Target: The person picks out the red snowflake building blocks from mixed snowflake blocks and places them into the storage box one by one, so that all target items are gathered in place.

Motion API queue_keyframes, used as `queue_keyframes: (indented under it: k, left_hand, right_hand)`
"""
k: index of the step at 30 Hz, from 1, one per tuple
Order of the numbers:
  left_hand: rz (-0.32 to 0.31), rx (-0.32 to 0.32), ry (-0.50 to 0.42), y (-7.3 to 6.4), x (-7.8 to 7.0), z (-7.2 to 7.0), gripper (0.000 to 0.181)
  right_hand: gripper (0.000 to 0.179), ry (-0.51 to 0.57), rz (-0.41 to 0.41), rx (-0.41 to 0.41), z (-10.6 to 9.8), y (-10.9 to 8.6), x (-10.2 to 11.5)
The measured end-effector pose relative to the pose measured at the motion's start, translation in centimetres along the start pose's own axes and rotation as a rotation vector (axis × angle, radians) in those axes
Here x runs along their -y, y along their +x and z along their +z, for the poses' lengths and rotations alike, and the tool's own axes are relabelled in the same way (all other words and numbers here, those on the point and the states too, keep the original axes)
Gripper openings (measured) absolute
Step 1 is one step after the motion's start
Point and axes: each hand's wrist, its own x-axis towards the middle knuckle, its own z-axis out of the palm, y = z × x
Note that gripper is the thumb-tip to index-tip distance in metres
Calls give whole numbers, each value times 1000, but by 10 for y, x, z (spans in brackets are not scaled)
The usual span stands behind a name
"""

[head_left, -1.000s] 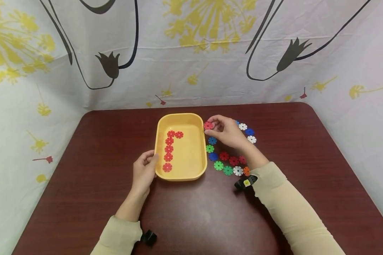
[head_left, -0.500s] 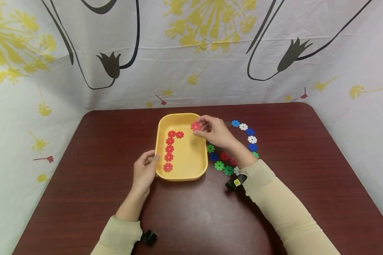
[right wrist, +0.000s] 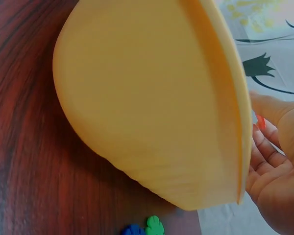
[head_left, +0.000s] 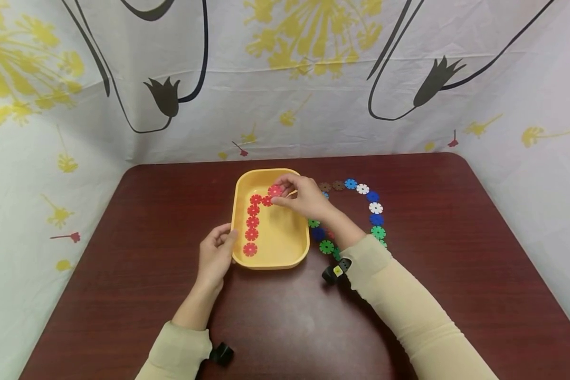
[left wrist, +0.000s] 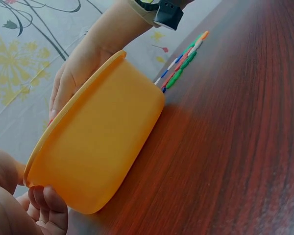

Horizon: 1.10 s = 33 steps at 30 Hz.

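Stretching lengthwise from near to far, yellow tray (head_left: 282, 237)

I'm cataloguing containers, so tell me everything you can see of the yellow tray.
The yellow tray is a smooth, plastic-looking open container, rectangular with rounded corners, raised walls and a lip. It sits upright on the dark red-brown table, its long sides running front to back. Six red discs lie inside, toward its left. The left hand grips its left rim; the right hand hangs over its right side, pinching another disc.
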Motion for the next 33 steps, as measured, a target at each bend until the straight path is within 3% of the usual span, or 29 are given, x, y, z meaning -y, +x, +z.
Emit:
queue_keyframes:
  k: [11,18,27,33]
  left_hand:
    - [6,1,4,0,1,0,36]
    - [29,-10,11,0,3,1,32]
    - [27,-16,25,0,7,3,32]
    - [14,-18,28,1,2,2,31]
  right_hand:
    - [36,33,24,45,17,8,6]
    - [35,-16,31,29,27,15,7]
    - [33,-85,133,7,41,21,7]
    - [31,-130,222,51,46,24,6]
